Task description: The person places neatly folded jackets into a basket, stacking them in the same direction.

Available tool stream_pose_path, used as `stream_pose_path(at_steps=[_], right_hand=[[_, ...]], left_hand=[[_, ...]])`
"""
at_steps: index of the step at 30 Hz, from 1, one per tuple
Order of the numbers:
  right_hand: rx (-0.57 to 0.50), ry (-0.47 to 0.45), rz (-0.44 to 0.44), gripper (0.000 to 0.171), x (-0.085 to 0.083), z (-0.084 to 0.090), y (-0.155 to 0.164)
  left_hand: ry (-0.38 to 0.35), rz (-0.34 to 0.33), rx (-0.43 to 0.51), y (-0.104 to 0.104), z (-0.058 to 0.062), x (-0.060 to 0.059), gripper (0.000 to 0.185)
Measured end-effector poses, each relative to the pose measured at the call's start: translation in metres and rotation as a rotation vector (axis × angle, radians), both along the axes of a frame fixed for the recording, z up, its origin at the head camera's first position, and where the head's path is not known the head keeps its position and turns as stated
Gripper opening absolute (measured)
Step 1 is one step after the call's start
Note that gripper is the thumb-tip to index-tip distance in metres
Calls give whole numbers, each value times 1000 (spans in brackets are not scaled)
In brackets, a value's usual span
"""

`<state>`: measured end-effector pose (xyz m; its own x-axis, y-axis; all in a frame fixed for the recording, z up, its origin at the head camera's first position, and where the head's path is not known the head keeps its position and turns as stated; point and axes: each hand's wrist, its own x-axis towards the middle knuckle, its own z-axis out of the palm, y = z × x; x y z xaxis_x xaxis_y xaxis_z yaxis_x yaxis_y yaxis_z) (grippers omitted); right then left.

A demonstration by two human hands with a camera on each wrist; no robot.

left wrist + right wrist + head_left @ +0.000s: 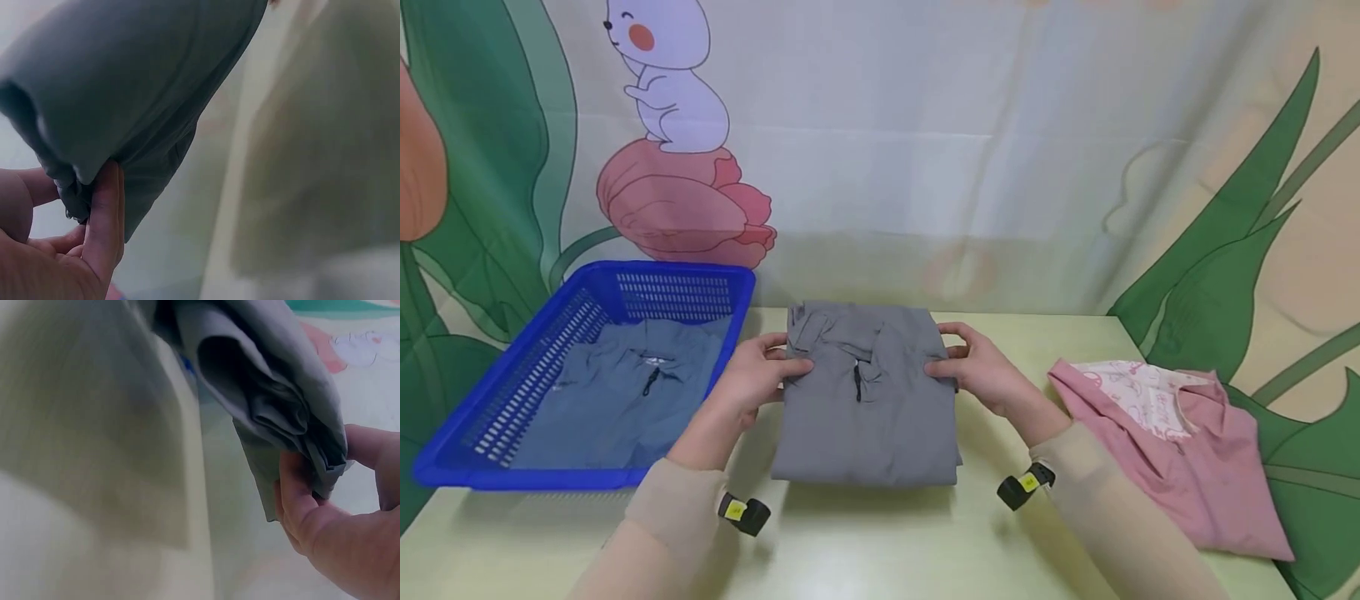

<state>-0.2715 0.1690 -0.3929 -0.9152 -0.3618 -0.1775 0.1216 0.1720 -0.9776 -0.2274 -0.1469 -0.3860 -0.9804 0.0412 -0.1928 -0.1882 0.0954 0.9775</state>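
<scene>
A folded grey jacket [880, 425] with a black zipper pull at its collar is held up between both hands, over the table. My left hand [751, 375] grips its left edge, thumb on top and fingers beneath. On the opposite edge, my right hand [981, 371] pinches the cloth the same way. The left wrist view shows the fingers [107, 219] pressed under the bunched grey fabric [125, 81]. In the right wrist view, folded layers of the jacket [269, 381] hang over the table, with the fingers [300, 494] curled round the edge.
To the left stands a blue plastic basket [741, 308] with a folded blue-grey garment [617, 400] inside. A pink garment [1210, 475] with a patterned lining lies at the table's right edge. Behind the pale table [880, 542] hangs a printed curtain [880, 150].
</scene>
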Motion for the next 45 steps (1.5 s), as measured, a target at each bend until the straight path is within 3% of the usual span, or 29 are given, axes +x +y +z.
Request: stream_pose_path(at_steps=[8, 14, 28, 36, 45], right_hand=[[-22, 24, -6, 75, -1, 24, -24], [-82, 64, -6, 73, 0, 39, -49], [-188, 31, 1, 70, -11, 48, -125], [-180, 21, 3, 71, -12, 33, -163], [-161, 83, 7, 70, -17, 25, -193]], left_hand=[[-11, -44, -112, -27, 28, 3, 79], [-22, -99, -195, -56, 39, 0, 85], [5, -204, -333, -137, 44, -14, 94], [-48, -312, -381, -180, 36, -19, 94], [-25, -316, -508, -213, 39, -24, 90]])
